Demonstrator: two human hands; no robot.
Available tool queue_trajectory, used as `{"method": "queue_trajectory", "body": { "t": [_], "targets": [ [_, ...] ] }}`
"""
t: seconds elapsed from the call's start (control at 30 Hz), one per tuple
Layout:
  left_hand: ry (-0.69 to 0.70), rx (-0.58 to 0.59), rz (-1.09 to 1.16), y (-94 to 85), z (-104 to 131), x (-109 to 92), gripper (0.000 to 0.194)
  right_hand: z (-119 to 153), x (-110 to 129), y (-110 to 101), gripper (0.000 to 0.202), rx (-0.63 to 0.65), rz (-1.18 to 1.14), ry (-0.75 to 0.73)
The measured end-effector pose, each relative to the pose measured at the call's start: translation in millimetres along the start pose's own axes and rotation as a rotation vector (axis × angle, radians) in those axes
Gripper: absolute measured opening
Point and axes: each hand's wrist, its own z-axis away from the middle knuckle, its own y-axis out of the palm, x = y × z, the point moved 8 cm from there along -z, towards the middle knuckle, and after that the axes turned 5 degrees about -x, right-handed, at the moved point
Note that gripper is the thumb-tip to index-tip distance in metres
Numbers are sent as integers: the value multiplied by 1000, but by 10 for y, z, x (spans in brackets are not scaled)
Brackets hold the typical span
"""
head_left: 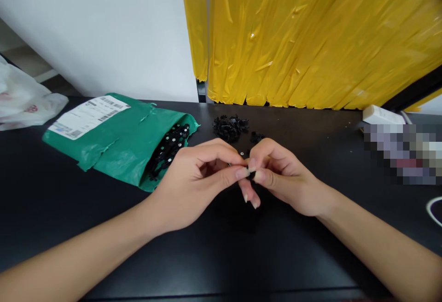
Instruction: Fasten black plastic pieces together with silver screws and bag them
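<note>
My left hand (203, 177) and my right hand (286, 177) meet at the middle of the black table. Between their pinched fingertips sits a small black piece (252, 174), mostly covered by thumbs and forefingers, so its kind does not show. Just behind the hands lie a heap of small black pieces (230, 127) and a smaller cluster of black pieces (257, 136). Left of them, a torn green mailing bag (127, 141) gapes toward my left hand. Inside its mouth show many black parts with silvery round studs (171, 143).
A yellow plastic-strip covering (293, 35) and a white panel (113, 30) rise behind the black table (207, 256). At far left is a white plastic bag (27, 95). A white box (382, 115), a blurred-out item (407, 154) and a white cable (430, 210) are at right.
</note>
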Motion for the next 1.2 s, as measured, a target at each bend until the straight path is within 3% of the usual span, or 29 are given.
{"method": "queue_trajectory", "body": {
  "t": [0.27, 0.4, 0.6, 0.87, 1.07, 1.2],
  "targets": [
    [-69, 56, 27, 13, -17, 71, 15, 8, -48, -3, 7, 8, -20, 38],
    [-60, 70, 4, 28, -31, 108, 7, 29, -49, -56, 5, 0, 3, 1],
    [-54, 86, -34, 37, -32, 86, 13, 12, -38, -46, 7, 5, 3, 5],
    [-15, -47, -139, -67, 4, 85, 15, 45, -73, -39, 1, -26, -1, 43],
    [-91, 20, 47, -12, -20, 126, 16, 32, -91, -18, 5, -31, -16, 61],
    [-69, 5, -17, -30, -23, 73, 12, 36, -78, -4, 3, -39, -26, 58]
  ]
}}
